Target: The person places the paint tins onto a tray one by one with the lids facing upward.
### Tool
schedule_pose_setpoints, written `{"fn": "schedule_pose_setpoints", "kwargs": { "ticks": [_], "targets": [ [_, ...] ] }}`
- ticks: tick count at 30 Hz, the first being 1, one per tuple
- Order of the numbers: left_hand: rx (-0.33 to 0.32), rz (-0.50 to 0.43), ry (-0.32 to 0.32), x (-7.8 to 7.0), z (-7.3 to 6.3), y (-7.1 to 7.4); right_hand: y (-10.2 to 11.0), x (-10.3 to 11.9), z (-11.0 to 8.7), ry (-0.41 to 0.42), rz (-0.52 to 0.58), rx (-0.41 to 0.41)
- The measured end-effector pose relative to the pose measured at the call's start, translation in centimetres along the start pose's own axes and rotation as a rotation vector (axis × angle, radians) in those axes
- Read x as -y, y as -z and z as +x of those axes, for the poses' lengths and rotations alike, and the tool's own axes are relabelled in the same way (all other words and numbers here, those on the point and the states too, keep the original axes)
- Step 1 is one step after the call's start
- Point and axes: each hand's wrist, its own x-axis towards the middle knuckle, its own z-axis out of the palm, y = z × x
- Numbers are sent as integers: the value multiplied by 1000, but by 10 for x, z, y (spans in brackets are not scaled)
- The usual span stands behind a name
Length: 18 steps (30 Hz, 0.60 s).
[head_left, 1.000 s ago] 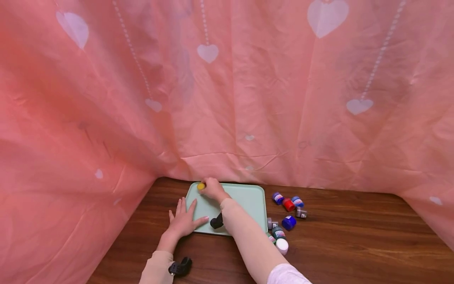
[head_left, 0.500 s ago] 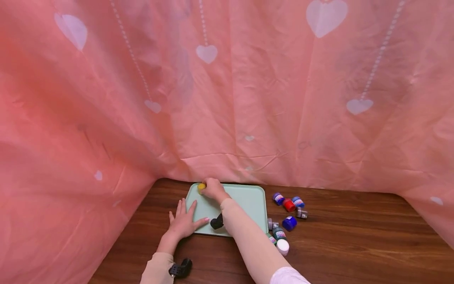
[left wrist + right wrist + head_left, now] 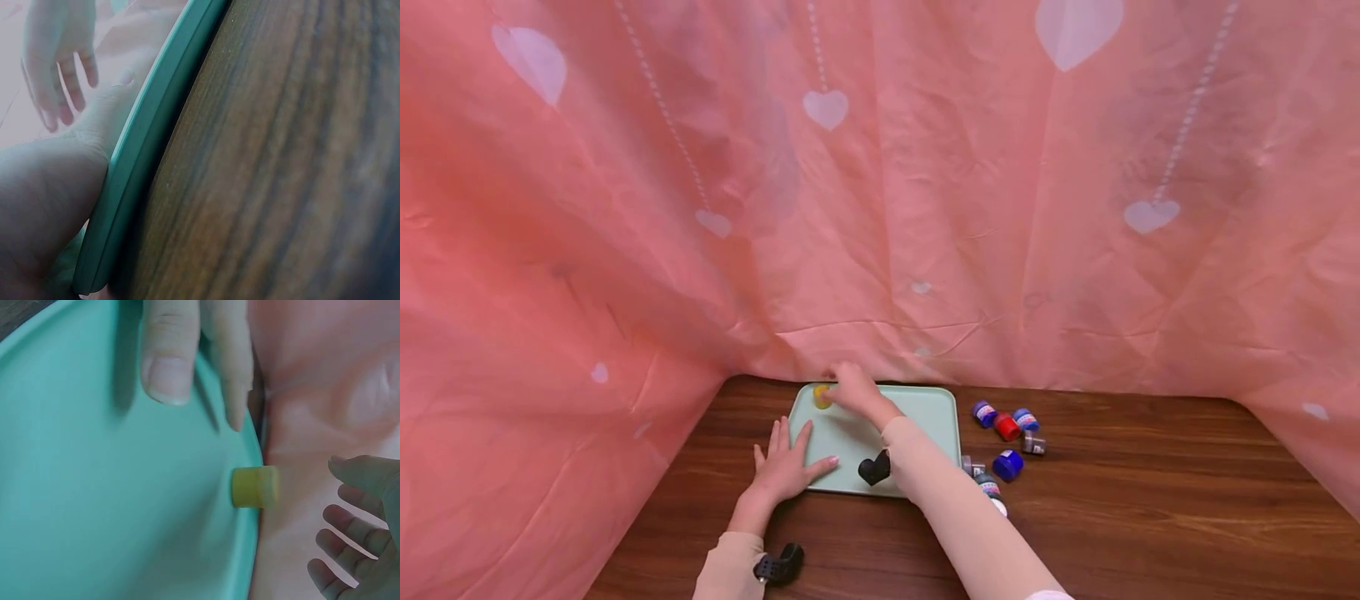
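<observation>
A small yellow paint jar [image 3: 821, 397] stands upright in the far left corner of the pale green tray [image 3: 917, 425]. My right hand [image 3: 857, 390] is just right of the jar in the head view. In the right wrist view, the fingers of my right hand [image 3: 359, 528] are spread and apart from the jar [image 3: 253, 486]. Flat on the tray's left side rests my left hand [image 3: 781, 473], its fingers spread and pointing forward. Its thumb [image 3: 106, 115] lies inside the tray rim in the left wrist view.
Right of the tray lie several paint jars, among them a red jar [image 3: 1007, 427], a dark blue jar [image 3: 1008, 465] and a grey jar [image 3: 1034, 443]. My right forearm [image 3: 951, 500] hides part of the nearer group. A pink curtain [image 3: 895, 350] hangs close behind the tray.
My right hand has let go of the yellow paint jar and lifted slightly away, to its right. The jar stays in the corner. The left hand remains in place on the tray.
</observation>
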Motion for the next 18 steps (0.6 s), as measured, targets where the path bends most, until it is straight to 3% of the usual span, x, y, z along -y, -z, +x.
{"fn": "schedule_pose_setpoints", "kwargs": {
  "ticks": [7,18],
  "targets": [
    [17,-10,10,3,0,0,27,1,-6,78,-11,58],
    [17,-16,7,6,2,-1,69,-9,-49,238,-200,-16]
  ]
}}
